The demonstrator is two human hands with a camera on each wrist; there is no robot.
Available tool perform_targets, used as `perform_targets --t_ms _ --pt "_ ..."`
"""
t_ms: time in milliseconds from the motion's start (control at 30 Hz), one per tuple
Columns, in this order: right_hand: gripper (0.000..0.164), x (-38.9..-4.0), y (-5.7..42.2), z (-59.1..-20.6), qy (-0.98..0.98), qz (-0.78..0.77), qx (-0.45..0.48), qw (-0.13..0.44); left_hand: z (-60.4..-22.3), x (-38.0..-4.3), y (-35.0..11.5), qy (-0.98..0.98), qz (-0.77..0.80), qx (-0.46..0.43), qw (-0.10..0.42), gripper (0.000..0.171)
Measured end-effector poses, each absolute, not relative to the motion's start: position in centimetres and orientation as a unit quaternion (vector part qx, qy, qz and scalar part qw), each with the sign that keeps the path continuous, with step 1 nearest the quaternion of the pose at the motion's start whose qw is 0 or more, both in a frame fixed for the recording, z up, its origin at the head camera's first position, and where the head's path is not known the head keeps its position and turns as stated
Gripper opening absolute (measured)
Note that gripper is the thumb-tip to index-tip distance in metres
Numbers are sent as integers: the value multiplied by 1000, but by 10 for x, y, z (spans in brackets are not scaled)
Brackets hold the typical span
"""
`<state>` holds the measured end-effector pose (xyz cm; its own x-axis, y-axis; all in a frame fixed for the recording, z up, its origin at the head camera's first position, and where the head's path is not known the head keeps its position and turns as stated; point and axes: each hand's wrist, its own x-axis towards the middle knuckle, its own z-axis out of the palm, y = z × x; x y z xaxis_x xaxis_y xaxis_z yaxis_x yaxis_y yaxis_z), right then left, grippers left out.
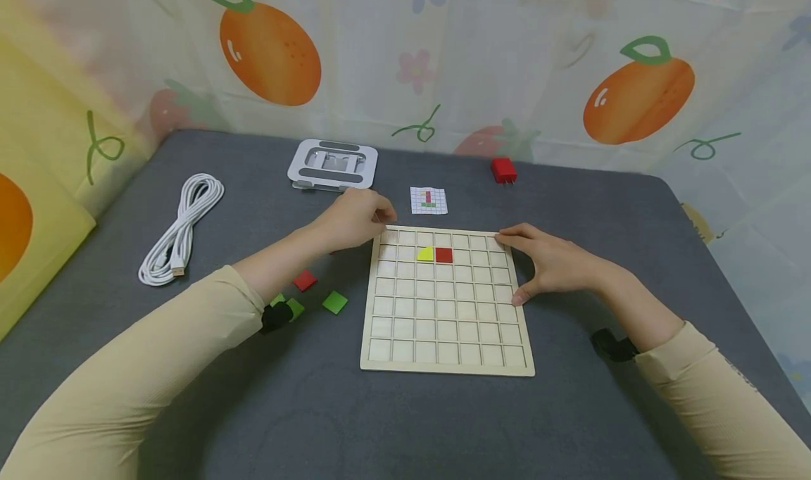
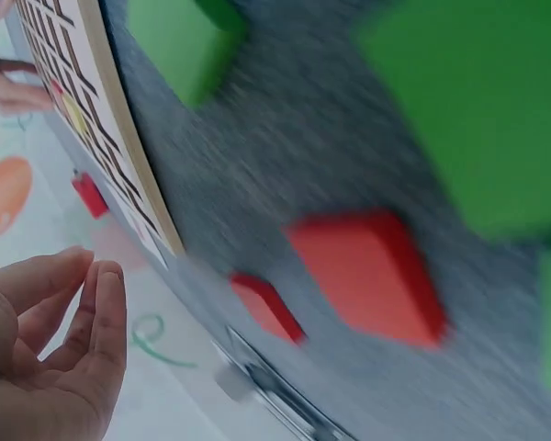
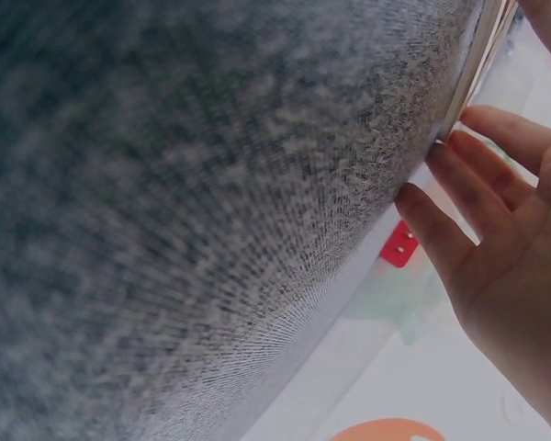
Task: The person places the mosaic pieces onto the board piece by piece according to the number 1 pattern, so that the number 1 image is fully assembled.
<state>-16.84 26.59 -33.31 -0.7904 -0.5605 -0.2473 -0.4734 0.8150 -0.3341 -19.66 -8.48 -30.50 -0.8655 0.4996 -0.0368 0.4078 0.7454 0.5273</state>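
A pale wooden grid board (image 1: 446,331) lies flat between both hands. In its upper rows sit a yellow piece with one rounded corner (image 1: 425,255) and a red square (image 1: 444,255), side by side. My left hand (image 1: 356,216) is over the board's far left corner; in the left wrist view its thumb and fingertips (image 2: 110,276) come together with nothing visible between them. My right hand (image 1: 560,258) rests against the board's right edge, fingers extended at the far corner and thumb lower down. Left of the board lie a red tile (image 1: 305,280) and several green tiles (image 1: 334,302).
Beyond the board lies a small paper (image 1: 429,200) with a coloured grid pattern. A grey-white folding stand (image 1: 332,165) is at the back left, a red charger plug (image 1: 503,170) at the back right. A coiled white cable (image 1: 180,230) lies far left. Another red tile (image 2: 267,308) shows under the left wrist.
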Motion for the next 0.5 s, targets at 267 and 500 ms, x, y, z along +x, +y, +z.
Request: perform_targets --t_ms 267,500 --pt "113 -168 266 -334 938 -126 -277 169 -306 -203 -127 927 254 260 93 26" --pt "112 -168 266 -333 937 -127 -278 168 -309 -207 -153 920 239 285 122 28"
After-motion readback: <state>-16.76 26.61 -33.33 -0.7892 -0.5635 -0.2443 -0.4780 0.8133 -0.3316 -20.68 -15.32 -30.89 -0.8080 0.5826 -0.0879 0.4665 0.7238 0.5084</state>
